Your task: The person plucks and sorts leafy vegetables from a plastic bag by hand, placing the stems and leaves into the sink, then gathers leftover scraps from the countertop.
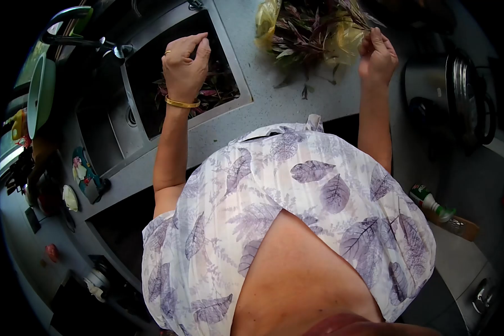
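My left hand [186, 63], with a gold bangle [182, 103] at its wrist, is over the sink basin. Its fingers are curled and the thumb comes close to the index finger; anything pinched there is too small to make out. Purple-green leaves [213, 89] lie in the dark basin below it. On the counter, more purple leafy greens [305, 33] fill an opened yellow plastic bag [267, 23]. To the right of the bag, my right hand [378, 55] is closed, with its fingertips on stems of the leafy greens.
A smaller steel basin [103, 134] and a black faucet [75, 41] are at the left. Loose leaves [305, 89] lie on the grey counter [263, 78]. A pale green bowl [39, 98] stands at the far left. A steel rice-cooker-like appliance [448, 84] is to the right.
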Demonstrator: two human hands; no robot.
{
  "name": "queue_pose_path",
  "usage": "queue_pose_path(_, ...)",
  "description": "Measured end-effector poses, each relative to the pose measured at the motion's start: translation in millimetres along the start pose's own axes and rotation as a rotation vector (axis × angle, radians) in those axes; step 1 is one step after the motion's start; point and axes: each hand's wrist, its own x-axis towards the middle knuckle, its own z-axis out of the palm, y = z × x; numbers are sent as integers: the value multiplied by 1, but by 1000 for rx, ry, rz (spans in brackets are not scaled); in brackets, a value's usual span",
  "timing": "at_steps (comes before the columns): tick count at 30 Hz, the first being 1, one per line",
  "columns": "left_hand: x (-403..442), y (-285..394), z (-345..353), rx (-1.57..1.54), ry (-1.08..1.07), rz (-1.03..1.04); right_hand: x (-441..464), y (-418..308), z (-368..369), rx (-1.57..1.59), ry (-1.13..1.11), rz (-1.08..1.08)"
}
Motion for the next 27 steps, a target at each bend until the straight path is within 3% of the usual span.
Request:
queue_pose_path(3, 4, 19, -2, -77, -23, 56, -8, -3, 6, 239, -167, 137)
queue_pose_path(8, 12, 68, -9, -151, -43, 210, -46, 7, 41, 231, -374, 333)
queue_pose_path(12, 11, 78, -6, -121, -82, 238, -69, 21, 65, 130, -384, 429)
queue_pose_path(16, 5, 76, -9, -105, -214, 140, -83, 33, 76, 70, -389, 512)
queue_pose_path(27, -10, 58, -6, 32, -83, 161, -101, 42, 93, 64, -368, 659)
